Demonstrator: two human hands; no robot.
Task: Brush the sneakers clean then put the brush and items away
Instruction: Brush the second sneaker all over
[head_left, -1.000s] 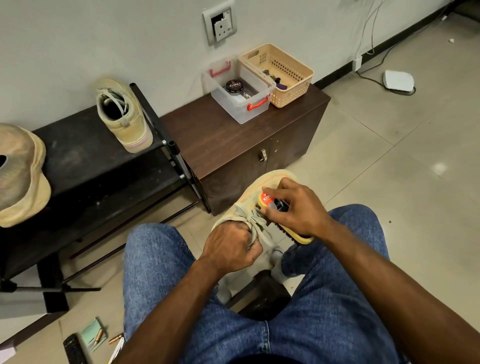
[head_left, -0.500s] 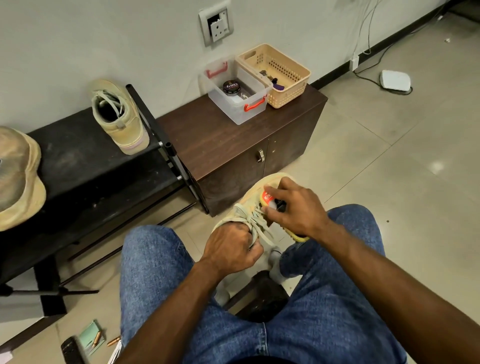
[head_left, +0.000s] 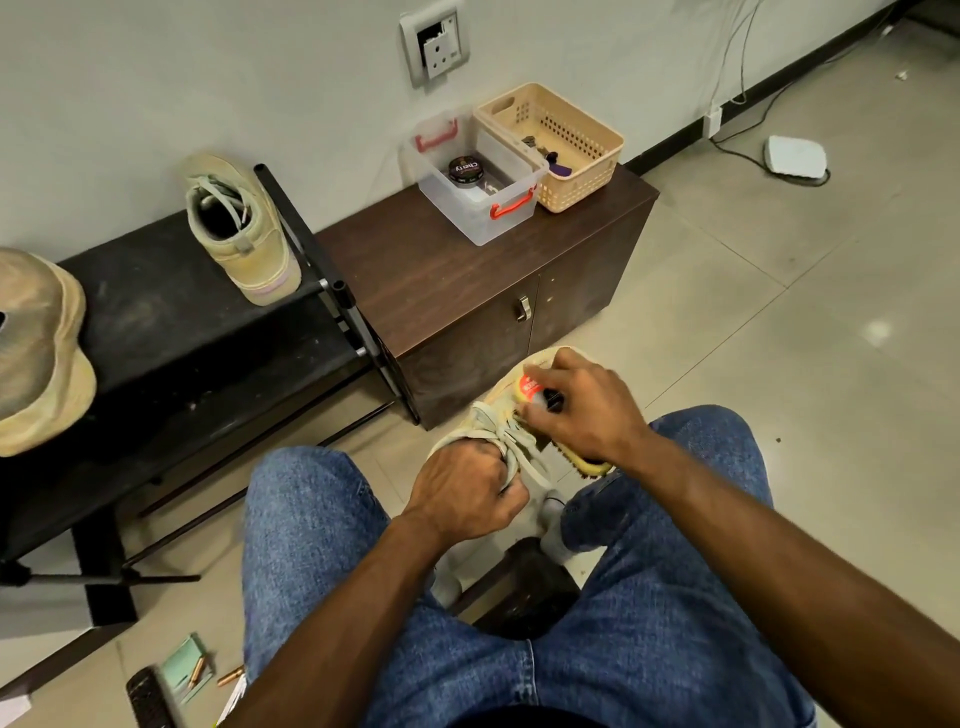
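Observation:
Between my knees I hold a beige sneaker; my left hand grips its laced opening. My right hand grips a yellow brush with a red label and presses its dark bristles against the sneaker's right side. Most of the brush is hidden under my fingers. The second beige sneaker stands on the black shoe rack at the left. A clear plastic box with red handles holds a round black polish tin.
A beige basket with small items sits beside the clear box on the brown cabinet. A tan hat lies on the rack's left end. A white device with cables lies on the tiled floor. Small items lie near my left foot.
My right hand and the brush have shifted slightly along the sneaker's side. My left hand keeps its grip on the sneaker.

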